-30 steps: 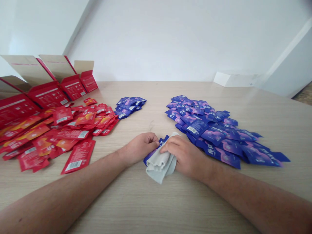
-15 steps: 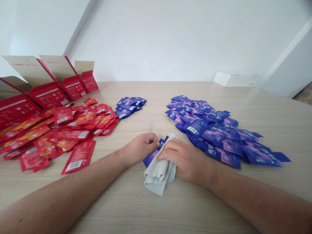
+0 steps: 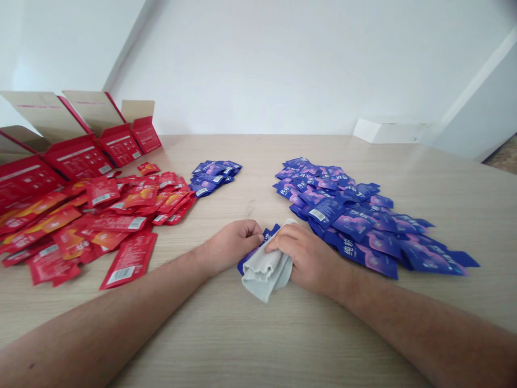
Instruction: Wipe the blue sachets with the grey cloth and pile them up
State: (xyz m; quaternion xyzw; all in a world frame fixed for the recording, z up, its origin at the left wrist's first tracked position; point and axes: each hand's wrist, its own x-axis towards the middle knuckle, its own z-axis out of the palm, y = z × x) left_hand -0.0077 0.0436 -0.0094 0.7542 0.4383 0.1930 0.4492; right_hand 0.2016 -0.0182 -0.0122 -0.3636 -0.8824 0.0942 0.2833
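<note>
A blue-purple sachet [image 3: 271,232] lies on the table in front of me, largely covered by a folded pale cloth [image 3: 262,267]. My left hand [image 3: 232,245] is closed, its fingers pinching the sachet at its left side. Bunched in the grip of my right hand [image 3: 309,256], the cloth presses over the sachet's face. The right fingertips curl over the cloth's upper part, and its loose end hangs toward me.
A large pile of blue sachets [image 3: 359,215] spreads to the right; a smaller blue pile [image 3: 214,175] lies farther back. Red sachets [image 3: 109,210] heap at the left before several open red boxes [image 3: 78,156]. A white box [image 3: 388,132] stands against the back wall.
My right hand and the cloth have shifted slightly away from me across the sachet, and the cloth's loose end has lifted. My left hand stays in place.
</note>
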